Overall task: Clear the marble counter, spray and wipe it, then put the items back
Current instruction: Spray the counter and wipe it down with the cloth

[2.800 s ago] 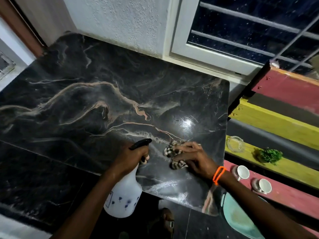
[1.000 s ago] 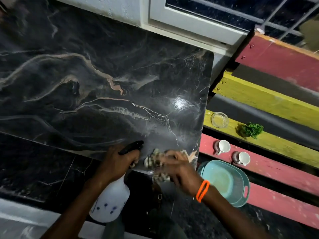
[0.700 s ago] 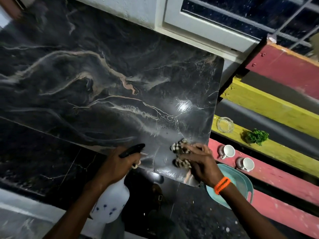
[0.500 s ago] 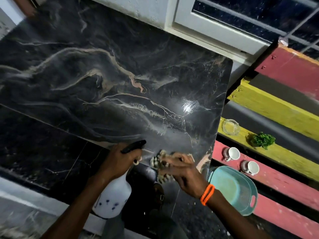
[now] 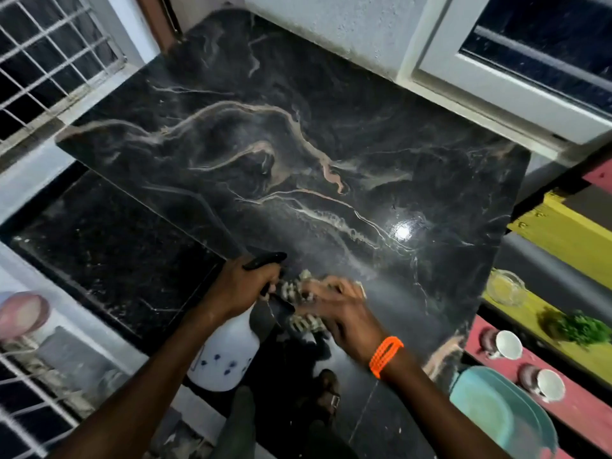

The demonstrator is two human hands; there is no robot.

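The black marble counter (image 5: 298, 154) with pale veins fills the middle of the view and has nothing standing on it. My left hand (image 5: 240, 286) grips the black trigger head of a white spray bottle (image 5: 225, 356), which hangs below the counter's near edge. My right hand (image 5: 337, 313), with an orange band at the wrist, presses a checked cloth (image 5: 299, 321) onto the counter's near edge, right beside the bottle's nozzle. The right hand and cloth are blurred.
A slatted bench in red, yellow and grey (image 5: 563, 240) stands at the right. On it are a glass dish (image 5: 505, 288), a green plant (image 5: 584, 329), two white cups (image 5: 506, 344) (image 5: 548, 385) and a teal tray (image 5: 496, 412). Barred windows lie left and behind.
My right hand has slid the cloth left along the near edge toward the spray bottle. The view has swung left, showing more of the counter's left side. The left hand keeps its hold.
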